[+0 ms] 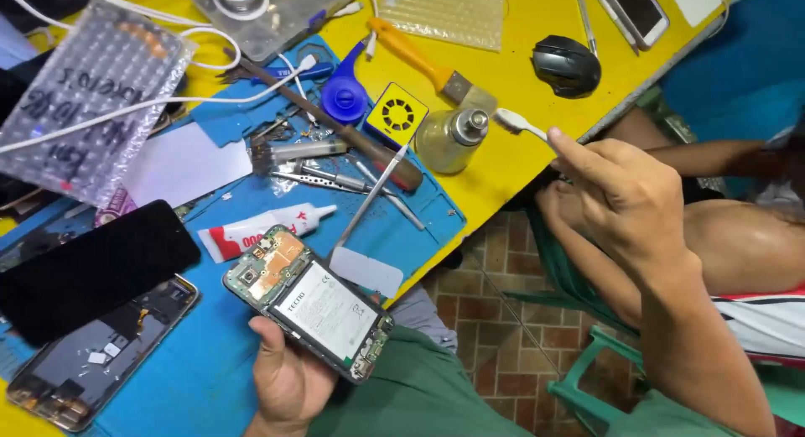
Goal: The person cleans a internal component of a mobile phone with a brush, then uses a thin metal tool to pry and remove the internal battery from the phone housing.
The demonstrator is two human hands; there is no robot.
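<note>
In the head view, we see our left hand (pixel 289 378) at the near edge, fingers wrapped from below around an opened phone (pixel 310 303) without its back cover, so that the white battery and the copper-coloured board face up. The phone is just above the near part of the blue mat (pixel 210 361). Our right hand (pixel 625 194) is far to the right, over the edge of the yellow table (pixel 520 152). Its thumb and fingers pinch the handle of a white toothbrush (pixel 516 122), whose head points left and is just beside the small glass bottle (pixel 449 139) with a metal cap.

To do this well, we judge that the brush should take only a little liquid from the bottle. The left hand should keep the phone level and steady, and the bristles should go lightly over the board, away from the battery.

We count two opened phones: the one in hand and another phone body (pixel 92 361) lying at the near left, partly under one black screen panel (pixel 92 265). There is one more phone (pixel 633 9) at the far right, one black mouse (pixel 566 65), one glue tube (pixel 260 227), one orange-handled brush (pixel 423 64), one blue air blower (pixel 344 93), and two bubble-wrap pieces (pixel 84 93).
</note>
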